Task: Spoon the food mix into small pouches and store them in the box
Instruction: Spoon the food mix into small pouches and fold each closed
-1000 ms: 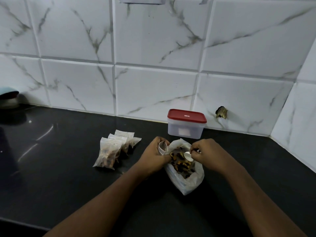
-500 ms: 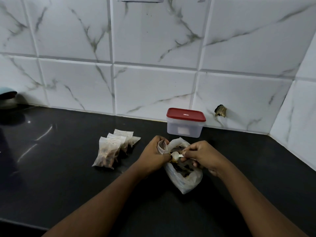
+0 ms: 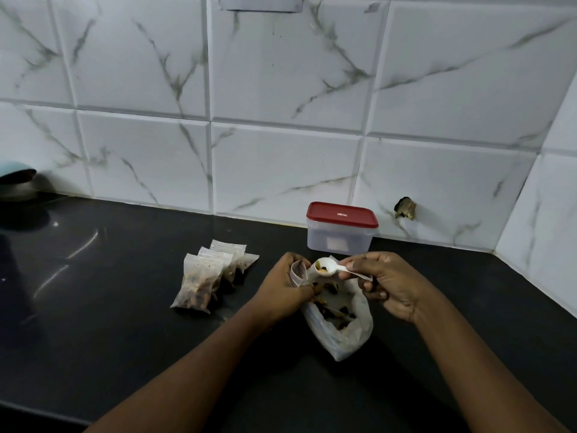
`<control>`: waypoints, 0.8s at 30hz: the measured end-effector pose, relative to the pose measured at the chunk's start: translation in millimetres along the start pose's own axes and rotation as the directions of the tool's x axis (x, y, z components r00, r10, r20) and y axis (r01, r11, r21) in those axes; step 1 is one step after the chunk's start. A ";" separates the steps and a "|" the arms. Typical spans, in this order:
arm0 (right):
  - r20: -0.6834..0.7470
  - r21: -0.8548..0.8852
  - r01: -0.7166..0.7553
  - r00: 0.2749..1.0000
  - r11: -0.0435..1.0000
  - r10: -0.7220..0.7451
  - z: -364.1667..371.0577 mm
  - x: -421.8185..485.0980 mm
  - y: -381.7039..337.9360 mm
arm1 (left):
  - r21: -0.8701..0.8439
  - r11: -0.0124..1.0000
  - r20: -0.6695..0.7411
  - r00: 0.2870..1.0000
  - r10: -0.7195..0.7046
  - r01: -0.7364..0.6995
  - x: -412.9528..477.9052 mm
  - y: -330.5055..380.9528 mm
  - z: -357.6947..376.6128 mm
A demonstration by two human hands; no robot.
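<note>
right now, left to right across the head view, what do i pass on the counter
Dark object at the left edge, filled pouches, left hand holding a small pouch, white spoon, right hand. The red-lidded box and food bag overlap the spoon and hands, so are left out.

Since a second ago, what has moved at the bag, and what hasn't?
The right grip lifted the white spoon up out of the food bag and leftward; its bowl, carrying a little mix, is now beside the mouth of the small pouch. The left grip holds that pouch as before. The filled pouches and the red-lidded box, still closed, have not moved.
</note>
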State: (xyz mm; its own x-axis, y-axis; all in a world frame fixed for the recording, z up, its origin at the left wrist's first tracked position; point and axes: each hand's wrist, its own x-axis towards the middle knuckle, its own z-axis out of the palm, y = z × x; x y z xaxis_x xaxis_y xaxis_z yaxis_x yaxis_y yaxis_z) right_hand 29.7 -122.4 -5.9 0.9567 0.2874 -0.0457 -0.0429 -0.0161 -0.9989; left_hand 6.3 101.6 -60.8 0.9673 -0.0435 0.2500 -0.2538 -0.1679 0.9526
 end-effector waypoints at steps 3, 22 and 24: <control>0.008 -0.084 0.169 0.986 0.982 -0.169 13.5 -3.2 1.2 | 0.008 1.000 -0.010 1.000 0.008 -0.008 1.0 -3.2 0.5; -0.084 -0.830 0.015 0.985 0.558 -0.151 0.5 -8.2 -12.4 | -0.116 0.993 -0.099 0.994 -0.039 0.027 -6.5 10.9 -2.0; -0.091 -0.856 -0.048 0.994 0.515 -0.058 -3.3 -5.2 -8.4 | -0.127 0.992 -0.086 0.996 -0.037 0.026 -6.0 9.4 -2.2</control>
State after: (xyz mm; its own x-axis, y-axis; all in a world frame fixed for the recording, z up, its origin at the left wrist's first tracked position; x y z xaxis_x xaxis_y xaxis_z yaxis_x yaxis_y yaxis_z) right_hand 26.0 -127.0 2.6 0.9797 0.2000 0.0132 0.1787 -0.8418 -0.5094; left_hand -1.9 102.5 -53.0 0.9724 0.0479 0.2283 -0.2263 -0.0427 0.9731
